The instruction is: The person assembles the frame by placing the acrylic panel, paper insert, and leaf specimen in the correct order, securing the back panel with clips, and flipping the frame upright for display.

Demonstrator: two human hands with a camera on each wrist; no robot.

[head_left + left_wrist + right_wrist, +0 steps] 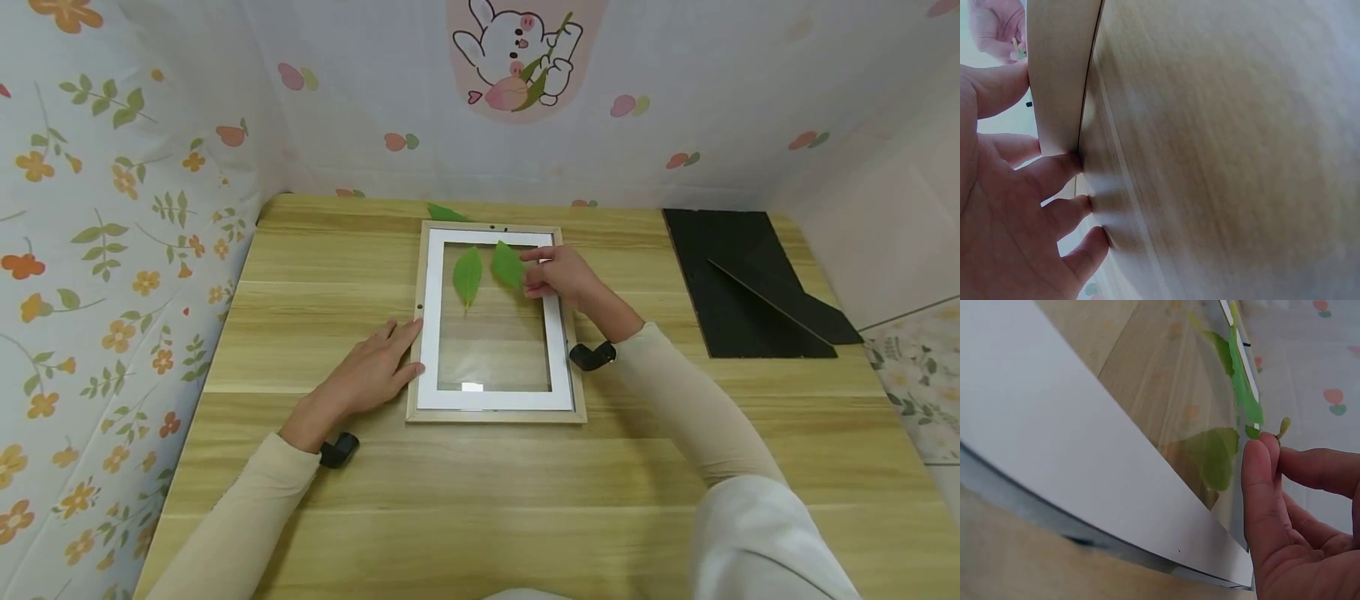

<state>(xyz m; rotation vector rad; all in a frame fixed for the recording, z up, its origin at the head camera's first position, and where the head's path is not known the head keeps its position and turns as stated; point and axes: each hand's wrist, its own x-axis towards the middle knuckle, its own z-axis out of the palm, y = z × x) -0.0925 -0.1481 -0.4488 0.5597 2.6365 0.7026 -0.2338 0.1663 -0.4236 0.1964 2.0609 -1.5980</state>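
Observation:
A light wood picture frame (496,417) with a white mat (491,401) and a clear pane lies on the table. On the pane's upper left rests one green leaf (467,277), its stem pointing toward me. My right hand (558,275) pinches a second green leaf (507,265) over the upper right of the pane; its short stem (1284,428) pokes out between thumb and fingertips. My left hand (375,367) lies at the frame's left side, fingers spread, with fingertips and thumb against the wooden edge (1060,75).
Another green leaf (446,213) sticks out behind the frame's top edge. A black backing board (720,283) with its stand leg (787,308) lies at the right of the wooden table (315,500). Patterned cloth (360,75) hangs behind and at the left.

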